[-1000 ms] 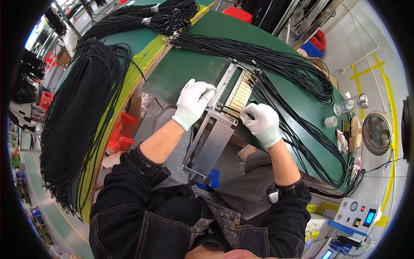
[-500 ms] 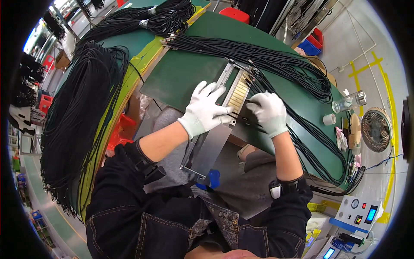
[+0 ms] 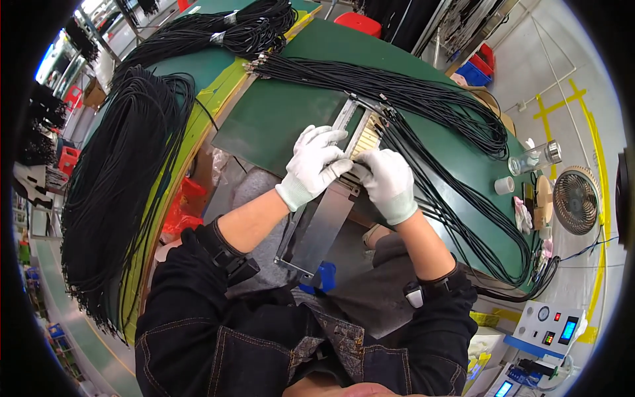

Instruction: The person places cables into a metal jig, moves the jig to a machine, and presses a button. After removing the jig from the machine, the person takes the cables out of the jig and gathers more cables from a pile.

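Observation:
My two hands wear white gloves and meet over the near end of a metal fixture point(image 3: 329, 228) with a cream slotted strip point(image 3: 366, 137). My left hand point(image 3: 313, 164) lies over its left side, thumb and forefinger closed together at the slots. Beside it, my right hand point(image 3: 389, 182) has its fingers bent and pinched at the same spot. Whatever the fingertips hold is hidden by the gloves. Several black cables point(image 3: 423, 162) have their ends at the strip's far part and run off to the right, some passing behind my right hand.
A long bundle of black cables point(image 3: 397, 86) crosses the green table point(image 3: 264, 116). More cable heaps point(image 3: 126, 152) hang over the yellow-edged table at left. On the right stand a glass jar point(image 3: 534, 157), a white cup point(image 3: 504, 185), a small fan point(image 3: 577, 200) and a control box point(image 3: 548, 324).
My right hand has moved left, from beside the strip onto its near end, and now meets my left hand. My left thumb and forefinger have come together.

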A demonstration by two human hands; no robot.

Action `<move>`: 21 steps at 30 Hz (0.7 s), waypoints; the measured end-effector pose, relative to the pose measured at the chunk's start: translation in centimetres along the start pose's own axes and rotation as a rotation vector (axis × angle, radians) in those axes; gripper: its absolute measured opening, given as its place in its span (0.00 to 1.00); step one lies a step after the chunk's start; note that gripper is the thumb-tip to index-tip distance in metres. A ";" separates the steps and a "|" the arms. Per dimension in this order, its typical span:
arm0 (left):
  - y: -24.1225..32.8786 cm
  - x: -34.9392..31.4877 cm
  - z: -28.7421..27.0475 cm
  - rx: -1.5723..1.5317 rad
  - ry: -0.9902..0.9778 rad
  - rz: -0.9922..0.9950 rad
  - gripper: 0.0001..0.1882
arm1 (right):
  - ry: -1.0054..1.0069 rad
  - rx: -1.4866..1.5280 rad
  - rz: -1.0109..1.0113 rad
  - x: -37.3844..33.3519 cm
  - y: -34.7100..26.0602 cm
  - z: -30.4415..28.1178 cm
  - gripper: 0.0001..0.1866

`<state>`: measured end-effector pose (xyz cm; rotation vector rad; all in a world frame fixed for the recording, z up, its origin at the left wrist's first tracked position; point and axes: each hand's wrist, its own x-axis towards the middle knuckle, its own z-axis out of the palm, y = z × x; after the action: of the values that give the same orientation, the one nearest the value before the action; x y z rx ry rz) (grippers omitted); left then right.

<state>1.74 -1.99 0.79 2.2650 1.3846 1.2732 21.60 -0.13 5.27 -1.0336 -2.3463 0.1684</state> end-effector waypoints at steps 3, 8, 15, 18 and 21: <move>0.0 0.1 -0.3 -0.209 -0.052 -0.055 0.08 | 0.002 0.328 0.102 0.1 -0.7 0.2 0.08; -0.6 0.0 -0.3 -0.237 -0.051 -0.074 0.06 | -0.244 0.581 0.393 -0.4 1.2 0.4 0.10; -0.3 0.8 -1.4 -0.180 -0.172 -0.009 0.06 | -0.211 0.610 0.199 -0.6 1.3 0.7 0.10; -0.6 0.6 -1.2 -0.228 -0.141 0.097 0.07 | -0.325 0.706 0.413 -0.6 1.4 1.0 0.08; -0.5 0.6 -1.0 -0.232 -0.115 0.138 0.07 | -0.334 0.615 0.362 -0.3 1.2 0.3 0.08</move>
<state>0.73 -1.51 1.47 2.2650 1.0011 1.2487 22.39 0.49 4.48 -1.1487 -2.1216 1.1964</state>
